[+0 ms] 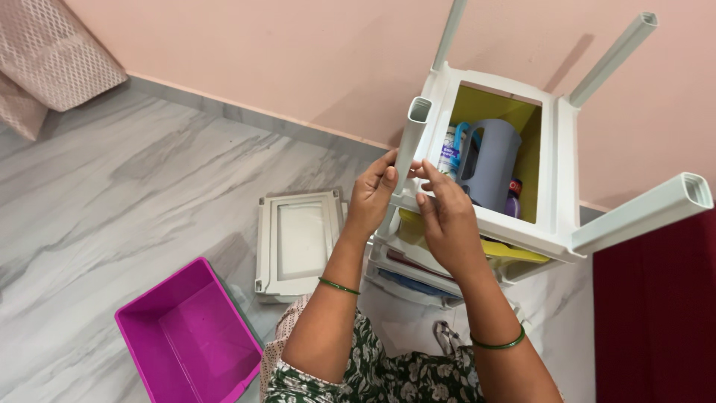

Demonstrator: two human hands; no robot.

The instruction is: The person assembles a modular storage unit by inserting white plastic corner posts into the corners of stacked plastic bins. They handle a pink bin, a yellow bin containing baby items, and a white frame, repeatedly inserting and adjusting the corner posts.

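Observation:
A white plastic drawer rack (pixel 561 195) stands against the pink wall with four upright posts at its corners. My left hand (pixel 371 195) grips the near-left white post (pixel 411 142) from the left. From the right, my right hand (pixel 447 218) touches the same post low down, fingers pinched on it. The top tier holds a yellow-green drawer with a grey-blue jug (pixel 492 160) and small bottles. Lower drawers, yellow and blue, show under my hands.
A magenta plastic drawer bin (pixel 195 336) lies on the marble floor at lower left. A white rack frame piece (pixel 298 242) lies flat beside it. A dark red curtain (pixel 656 321) hangs at right. A patterned cushion (pixel 52 63) is at top left.

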